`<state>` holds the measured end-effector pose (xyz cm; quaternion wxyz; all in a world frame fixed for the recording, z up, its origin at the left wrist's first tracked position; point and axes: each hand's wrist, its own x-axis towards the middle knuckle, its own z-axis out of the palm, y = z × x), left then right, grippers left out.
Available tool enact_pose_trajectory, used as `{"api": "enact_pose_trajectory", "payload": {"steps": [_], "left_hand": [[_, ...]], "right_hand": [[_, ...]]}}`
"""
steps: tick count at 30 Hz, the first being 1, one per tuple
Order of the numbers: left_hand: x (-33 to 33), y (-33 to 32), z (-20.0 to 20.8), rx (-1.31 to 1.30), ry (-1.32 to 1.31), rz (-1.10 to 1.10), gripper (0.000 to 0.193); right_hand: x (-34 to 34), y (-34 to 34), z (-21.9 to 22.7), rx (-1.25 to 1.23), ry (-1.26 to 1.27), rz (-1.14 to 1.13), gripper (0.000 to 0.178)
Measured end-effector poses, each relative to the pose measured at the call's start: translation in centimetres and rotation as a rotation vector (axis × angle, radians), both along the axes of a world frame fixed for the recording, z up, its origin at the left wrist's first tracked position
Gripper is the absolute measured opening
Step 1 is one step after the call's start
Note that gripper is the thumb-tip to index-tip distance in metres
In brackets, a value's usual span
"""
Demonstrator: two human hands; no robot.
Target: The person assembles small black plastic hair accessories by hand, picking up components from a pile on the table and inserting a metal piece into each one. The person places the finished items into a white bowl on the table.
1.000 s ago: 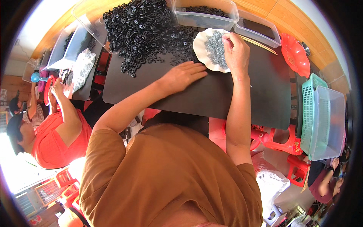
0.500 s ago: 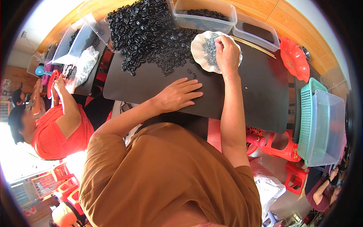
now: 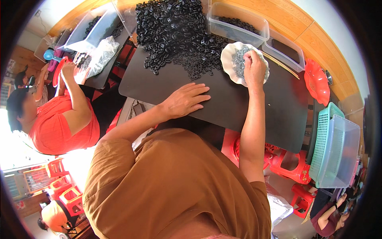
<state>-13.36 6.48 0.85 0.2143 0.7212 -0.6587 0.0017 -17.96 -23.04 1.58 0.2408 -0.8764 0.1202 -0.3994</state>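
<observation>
My left hand (image 3: 187, 100) lies palm down on the dark tabletop (image 3: 155, 85), fingers stretched and spread, near its front edge. My right hand (image 3: 255, 71) is over a cream bowl with a scalloped rim (image 3: 227, 65). The bowl holds many tiny grey, shiny pieces (image 3: 238, 63). Thumb and fingers of the right hand are pinched together at these pieces; whatever is between them is too small to make out. Beyond my left hand, a large heap of small black oval parts with holes (image 3: 171, 32) spills out of a clear bin onto the table.
Behind the bowl stand a clear tub with black parts (image 3: 238, 32) and another clear tub (image 3: 284, 55), with thin sticks (image 3: 280, 65) beside them. At right are a red scalloped dish (image 3: 317, 81) and a green basket (image 3: 321, 145). A person in red (image 3: 65, 125) sits at left.
The view has shifted, so the table sits lower and farther right. My right hand stays pinched at the bowl. A few loose black parts beyond my left hand no longer show there.
</observation>
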Motion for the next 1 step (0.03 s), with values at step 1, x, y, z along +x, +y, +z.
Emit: {"api": "enact_pose_trajectory", "payload": {"steps": [1], "left_hand": [[0.05,0.79,-0.18,0.033,0.027,0.02,0.042]], "right_hand": [[0.12,0.03,-0.12,0.039,0.029,0.023,0.003]]}}
